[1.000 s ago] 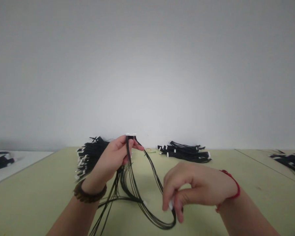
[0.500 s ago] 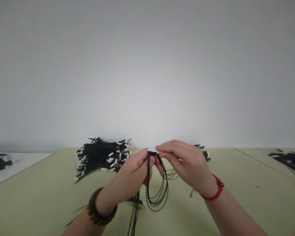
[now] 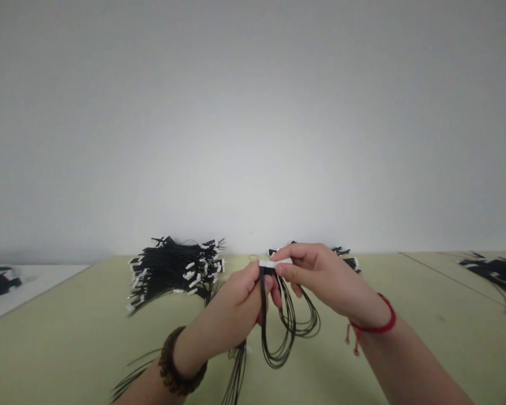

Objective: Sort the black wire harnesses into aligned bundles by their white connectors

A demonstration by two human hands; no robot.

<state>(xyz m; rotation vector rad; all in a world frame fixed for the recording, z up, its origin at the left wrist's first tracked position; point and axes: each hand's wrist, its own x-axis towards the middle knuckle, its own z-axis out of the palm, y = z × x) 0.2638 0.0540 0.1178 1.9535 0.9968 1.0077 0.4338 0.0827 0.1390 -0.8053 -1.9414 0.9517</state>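
White connector strip [image 3: 268, 263] sits up between the two hands, in front of the person and above the table [image 3: 388, 365]. Long axis runs left-right across the view, near level, right end a touch higher. Looks like two pieces end to end with a seam around the middle; can't tell if mated or only touching

Left hand [image 3: 241, 292] grasps the left end, thumb side up against it, other fingers curled behind. Right hand [image 3: 322, 275] pinches the right end, thumb in front, forefinger over the top. Neither hand is nearer, both are in contact, coming in from opposite ends of the axis. So what matters is end-to-end alignment along that line; any tilt at the seam would be the thing to check

Black wire loops [image 3: 278, 360] hang below the strip, crosswise to it, clear of the seam. Another wire bunch [image 3: 235, 374] drops below the left hand; can't tell if that hand grips it

Big cable pile [image 3: 168, 267] is behind, left of the hands; smaller cable pile [image 3: 353, 264] is partly hidden behind the right hand
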